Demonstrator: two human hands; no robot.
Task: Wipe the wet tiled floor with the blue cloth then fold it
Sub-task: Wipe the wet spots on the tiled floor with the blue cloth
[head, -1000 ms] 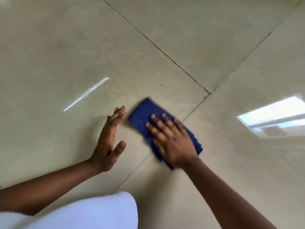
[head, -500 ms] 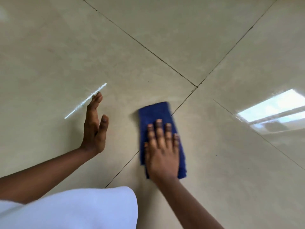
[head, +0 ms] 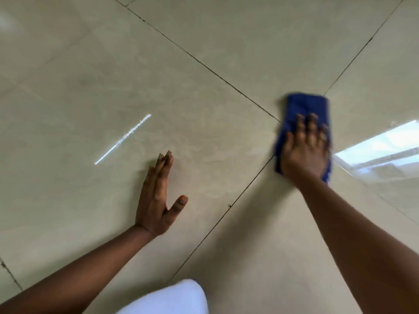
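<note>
Partly blurred, right hand (head: 305,155) flat on blue cloth (head: 306,106), hiding its middle.

Readable text: none is to be found in the head view.
Blue cloth (head: 303,107): no label, tag or brand mark can be read; its surface is blurred.
Tiled floor (head: 204,64): no writing, numbers or signs are carried; only grout lines and bright reflections are shown.
White fabric (head: 172,298): no print or logo can be made out at the lower edge.
</note>
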